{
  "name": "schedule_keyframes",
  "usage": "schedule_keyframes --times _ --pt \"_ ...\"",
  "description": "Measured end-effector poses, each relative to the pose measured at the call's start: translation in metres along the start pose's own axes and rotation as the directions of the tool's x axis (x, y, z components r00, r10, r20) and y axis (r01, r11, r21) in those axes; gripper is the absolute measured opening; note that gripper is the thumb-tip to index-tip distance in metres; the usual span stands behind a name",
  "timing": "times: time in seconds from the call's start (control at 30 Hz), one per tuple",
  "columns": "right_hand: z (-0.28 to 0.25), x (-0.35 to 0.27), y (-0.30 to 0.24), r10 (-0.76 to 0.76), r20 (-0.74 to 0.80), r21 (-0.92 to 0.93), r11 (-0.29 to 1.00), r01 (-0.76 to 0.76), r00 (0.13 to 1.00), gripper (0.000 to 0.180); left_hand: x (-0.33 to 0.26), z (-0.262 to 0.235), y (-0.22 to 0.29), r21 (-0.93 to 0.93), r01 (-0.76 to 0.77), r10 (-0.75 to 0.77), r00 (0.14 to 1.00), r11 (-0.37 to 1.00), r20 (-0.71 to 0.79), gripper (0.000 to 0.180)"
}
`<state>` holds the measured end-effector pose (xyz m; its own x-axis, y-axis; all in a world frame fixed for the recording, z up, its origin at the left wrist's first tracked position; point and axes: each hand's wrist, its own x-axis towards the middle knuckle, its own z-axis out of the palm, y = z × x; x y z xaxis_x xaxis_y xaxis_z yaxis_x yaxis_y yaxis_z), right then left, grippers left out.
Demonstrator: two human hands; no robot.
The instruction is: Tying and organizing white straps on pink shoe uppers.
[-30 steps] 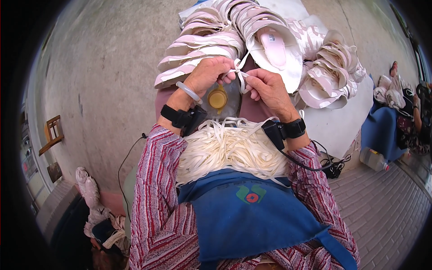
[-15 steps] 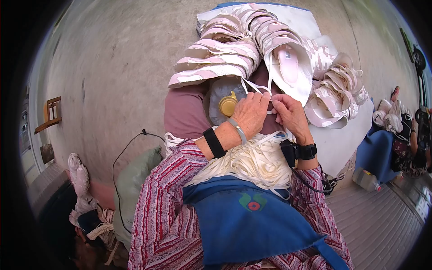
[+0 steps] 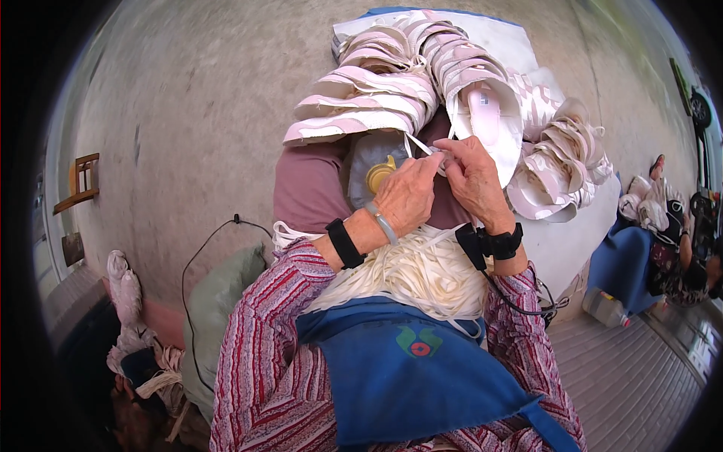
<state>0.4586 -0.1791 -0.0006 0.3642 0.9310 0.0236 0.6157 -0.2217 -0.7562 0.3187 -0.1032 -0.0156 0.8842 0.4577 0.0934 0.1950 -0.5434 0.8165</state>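
Note:
My left hand and my right hand meet over my lap, their fingers closed on a white shoelace. From there the lace runs up to the shoe uppers; the stretch between my fingertips is mostly hidden. Beyond my left hand fans a row of pink and white shoe uppers. A second row of uppers curves down just past my right hand, its nearest one showing a pink tongue. Below my wrists, a heap of loose cream laces lies on my blue apron.
A grey container with a yellow cap stands between my knees. More uppers lie on a white sheet at right. A green sack and black cable are at left. A plastic bottle and another person are at right.
My right hand has moved up and slightly left, its fingers now against the left hand's fingertips. My left hand has shifted a little down and left.

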Motion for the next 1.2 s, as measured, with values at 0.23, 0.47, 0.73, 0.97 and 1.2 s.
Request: schedule_keyframes --times 0.23,0.47,0.73,0.97,1.2 --pt "-0.001 0.000 -0.023 0.088 -0.151 0.029 0.996 -0.085 0.985 0.030 0.027 -0.019 -0.017 -0.309 0.179 -0.181 0.983 0.934 0.021 0.032" --pt "0.013 -0.013 -0.012 0.112 -0.166 0.108 0.990 -0.095 0.980 0.020 0.035 -0.030 -0.017 -0.283 0.203 -0.178 0.978 0.937 0.111 0.035" --pt "0.038 -0.009 -0.011 0.565 0.161 0.656 0.551 -0.516 0.809 0.024 0.021 -0.024 -0.010 -0.142 0.113 -0.097 0.989 0.983 0.114 0.051" --pt "0.049 -0.007 -0.009 0.499 0.175 0.815 0.410 -0.409 0.849 0.023 0.023 -0.028 -0.030 -0.440 0.239 -0.213 0.971 0.865 0.109 0.046" --pt "0.044 -0.011 0.001 0.410 0.056 0.898 0.377 -0.225 0.910 0.021 0.030 -0.054 -0.063 -0.345 0.321 -0.306 0.947 0.882 0.101 0.032"
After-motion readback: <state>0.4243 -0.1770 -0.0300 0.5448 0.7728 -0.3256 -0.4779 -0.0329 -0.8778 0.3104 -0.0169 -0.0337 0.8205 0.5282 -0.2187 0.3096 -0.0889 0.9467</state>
